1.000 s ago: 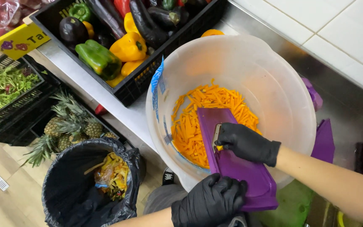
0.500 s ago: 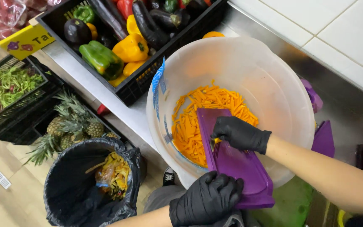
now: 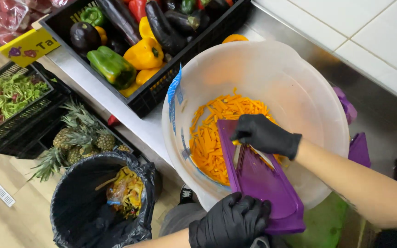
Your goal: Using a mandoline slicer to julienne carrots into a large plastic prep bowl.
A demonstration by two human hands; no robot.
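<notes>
Mandoline slicer (image 3: 263, 183), purple, leans into the big translucent bowl (image 3: 295, 87) on the steel bench (image 3: 93, 92), over orange carrot strips (image 3: 212, 138). Left hand (image 3: 229, 225) has its grip clamped on the slicer's lower end; right hand (image 3: 265, 135) presses closed-fingered at the blade.

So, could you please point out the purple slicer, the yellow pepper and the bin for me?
purple slicer (image 3: 265, 190): head view, on its flat bare face below the blade.
yellow pepper (image 3: 144, 53): head view, middle of its glossy side, in the black crate.
bin (image 3: 76, 177): head view, on the black liner at its rim.
</notes>
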